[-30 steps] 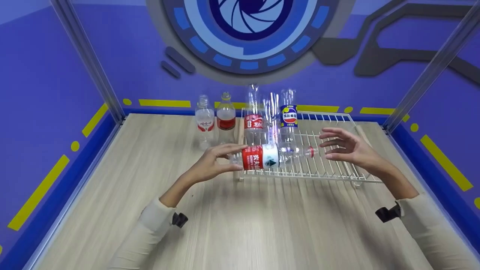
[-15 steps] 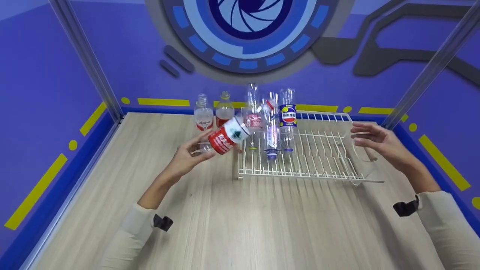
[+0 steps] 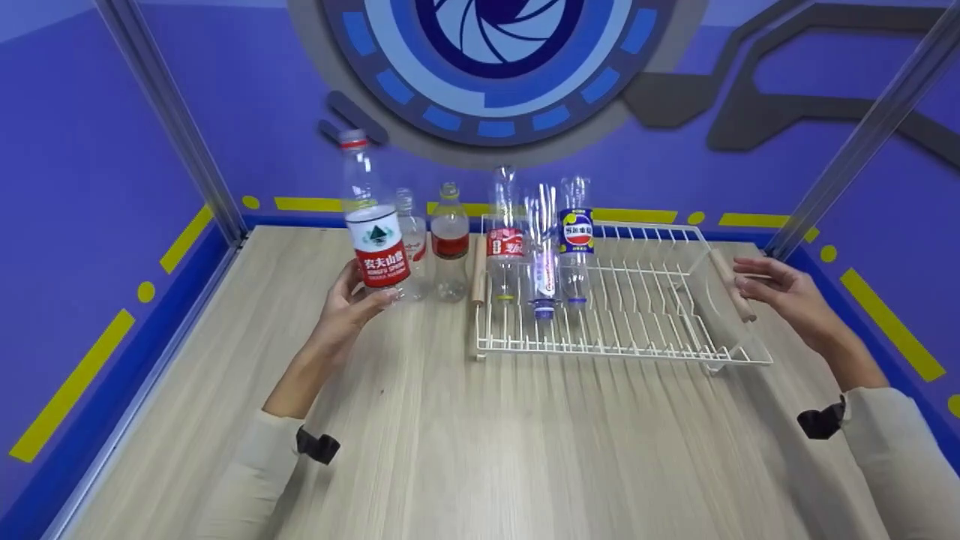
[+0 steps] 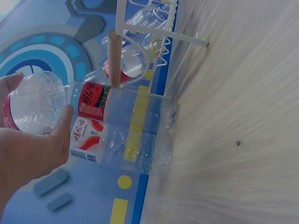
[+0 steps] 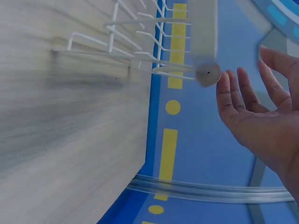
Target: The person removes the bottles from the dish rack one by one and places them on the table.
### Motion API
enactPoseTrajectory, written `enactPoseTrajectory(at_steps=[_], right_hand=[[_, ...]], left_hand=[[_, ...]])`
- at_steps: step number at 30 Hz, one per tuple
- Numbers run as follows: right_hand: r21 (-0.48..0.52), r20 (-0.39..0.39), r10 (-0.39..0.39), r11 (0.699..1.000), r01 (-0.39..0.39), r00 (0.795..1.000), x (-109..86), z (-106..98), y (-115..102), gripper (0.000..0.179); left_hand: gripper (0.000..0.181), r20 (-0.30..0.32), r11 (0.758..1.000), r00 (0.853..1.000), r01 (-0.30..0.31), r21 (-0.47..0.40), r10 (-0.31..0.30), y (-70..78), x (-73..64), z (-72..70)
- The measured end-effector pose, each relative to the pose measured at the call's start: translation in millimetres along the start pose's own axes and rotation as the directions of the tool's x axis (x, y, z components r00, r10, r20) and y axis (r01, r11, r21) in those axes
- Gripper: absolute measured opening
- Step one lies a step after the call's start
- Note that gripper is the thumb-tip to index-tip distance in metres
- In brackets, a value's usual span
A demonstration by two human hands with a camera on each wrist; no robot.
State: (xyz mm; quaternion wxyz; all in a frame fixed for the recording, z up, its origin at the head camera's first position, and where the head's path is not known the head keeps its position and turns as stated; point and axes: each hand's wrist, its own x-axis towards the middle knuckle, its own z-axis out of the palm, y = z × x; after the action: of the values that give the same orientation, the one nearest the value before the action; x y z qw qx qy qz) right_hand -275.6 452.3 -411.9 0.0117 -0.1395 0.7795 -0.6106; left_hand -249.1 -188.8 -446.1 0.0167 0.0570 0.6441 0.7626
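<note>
My left hand [image 3: 341,319] grips the lower end of a clear plastic water bottle [image 3: 381,259] with a red and white label. The bottle stands nearly upright, raised above the table, its top leaning slightly left. In the left wrist view its ribbed base [image 4: 42,102] shows between thumb and fingers. Behind it are two capless bottles on the table, one with a white-red label [image 3: 414,251], the other with a dark red label [image 3: 451,247]. My right hand [image 3: 795,300], fingers loosely bent and holding nothing, is beside the wooden handle [image 3: 731,285] at the rack's right end.
A white wire dish rack [image 3: 630,349] stands at the back of the table [image 3: 480,450]. In it, upside down, are a red-labelled bottle [image 3: 506,244], a purple-capped bottle [image 3: 544,277] and a blue-labelled bottle [image 3: 577,232]. Blue walls [image 3: 247,97] enclose the back and sides.
The left hand has moved left from over the rack, turning the water bottle from lying sideways to cap up. The right hand has drawn away to the right, beside the rack's handle.
</note>
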Motion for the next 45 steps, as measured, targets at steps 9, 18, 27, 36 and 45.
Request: enactPoseTrajectory(at_steps=[9, 18, 27, 36, 45], right_hand=[[-0.091, -0.036, 0.031, 0.995, -0.035, 0.999, -3.6, -8, 14, 0.034], [-0.072, -0.022, 0.07, 0.995, -0.072, 0.997, -7.2, -12, 21, 0.034], [-0.197, 0.002, 0.102, 0.975, -0.1, 0.995, -10.4, -13, 23, 0.043], [-0.187, 0.038, 0.109, 0.977, -0.1, 0.993, -13.9, -11, 25, 0.046], [-0.254, 0.027, 0.142, 0.958, -0.131, 0.989, -16.7, -10, 24, 0.049]], left_hand=[[0.08, -0.074, 0.996, 0.996, -0.046, 0.074, 0.051, -8.8, 8.3, -12.1], [0.086, -0.212, 0.986, 0.977, 0.018, 0.168, 0.018, -20.1, 17.3, -26.0], [0.09, -0.261, 0.942, 0.965, 0.069, 0.33, 0.021, -34.8, 31.9, -45.6], [0.086, -0.195, 0.871, 0.981, 0.109, 0.479, -0.016, -43.2, 52.7, -56.7], [0.083, -0.151, 0.814, 0.986, 0.141, 0.563, -0.066, -54.0, 66.2, -61.9]])
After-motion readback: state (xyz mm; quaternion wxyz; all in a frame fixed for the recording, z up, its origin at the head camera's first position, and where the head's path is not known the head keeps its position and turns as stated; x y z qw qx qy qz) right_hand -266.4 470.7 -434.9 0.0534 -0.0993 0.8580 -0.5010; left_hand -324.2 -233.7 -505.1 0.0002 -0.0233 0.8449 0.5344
